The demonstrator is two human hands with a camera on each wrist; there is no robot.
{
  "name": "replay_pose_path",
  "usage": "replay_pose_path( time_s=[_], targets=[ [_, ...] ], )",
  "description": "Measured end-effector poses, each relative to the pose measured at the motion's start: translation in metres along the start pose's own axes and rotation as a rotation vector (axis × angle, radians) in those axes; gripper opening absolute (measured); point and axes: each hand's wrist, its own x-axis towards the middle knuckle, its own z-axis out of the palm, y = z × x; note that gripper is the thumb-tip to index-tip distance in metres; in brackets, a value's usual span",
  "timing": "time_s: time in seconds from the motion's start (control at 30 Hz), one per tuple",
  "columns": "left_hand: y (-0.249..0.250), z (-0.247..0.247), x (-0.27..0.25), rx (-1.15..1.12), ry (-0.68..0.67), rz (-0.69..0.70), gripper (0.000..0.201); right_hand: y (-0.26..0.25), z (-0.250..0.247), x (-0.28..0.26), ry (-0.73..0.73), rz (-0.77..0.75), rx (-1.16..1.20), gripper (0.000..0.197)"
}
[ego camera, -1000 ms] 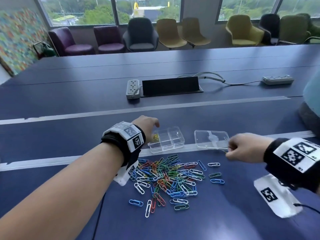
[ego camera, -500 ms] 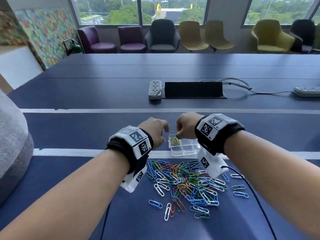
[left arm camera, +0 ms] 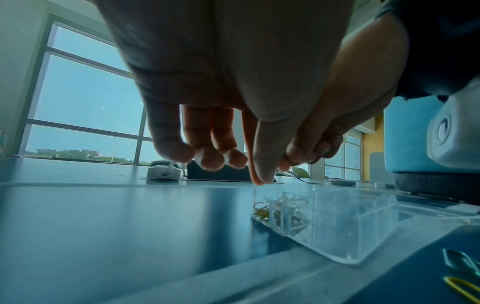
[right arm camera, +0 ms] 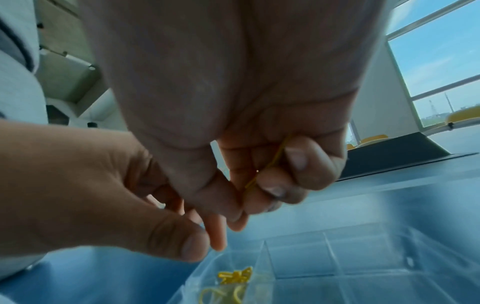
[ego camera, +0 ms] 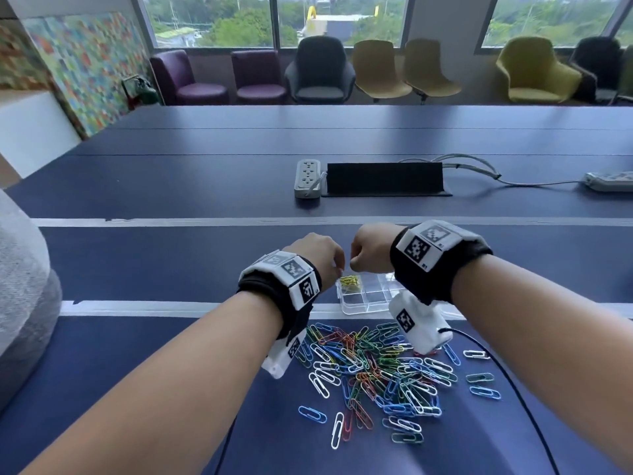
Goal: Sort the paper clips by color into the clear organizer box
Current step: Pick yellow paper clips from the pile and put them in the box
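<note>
The clear organizer box sits on the dark blue table just beyond a heap of mixed-colour paper clips. Several yellow clips lie in its far-left compartment, also seen in the right wrist view as yellow clips. My left hand hovers over that corner, fingers hanging loosely with nothing seen between thumb and forefinger. My right hand is right beside it, fingers curled around a yellow paper clip tucked against the palm.
A white power strip and a black cable flap lie farther back on the table, with a second strip at the right. A grey cushioned seat is at my left. Chairs line the windows.
My right hand came in from the lid at the right and now hangs over the box beside my left hand. The left hand has stayed at the box's left corner.
</note>
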Motion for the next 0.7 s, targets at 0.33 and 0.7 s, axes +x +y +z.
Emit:
replay_pose_path(
  time_s=[0.33,0.7],
  targets=[
    [0.021,0.008,0.018,0.179,-0.031,-0.039,0.026,0.017,0.017,-0.001,-0.066,0.055,0.078,0.03],
    [0.015,0.008,0.02,0.014,-0.037,0.023,0.017,0.021,0.024,-0.004,-0.039,0.042,0.145,0.031]
  ],
)
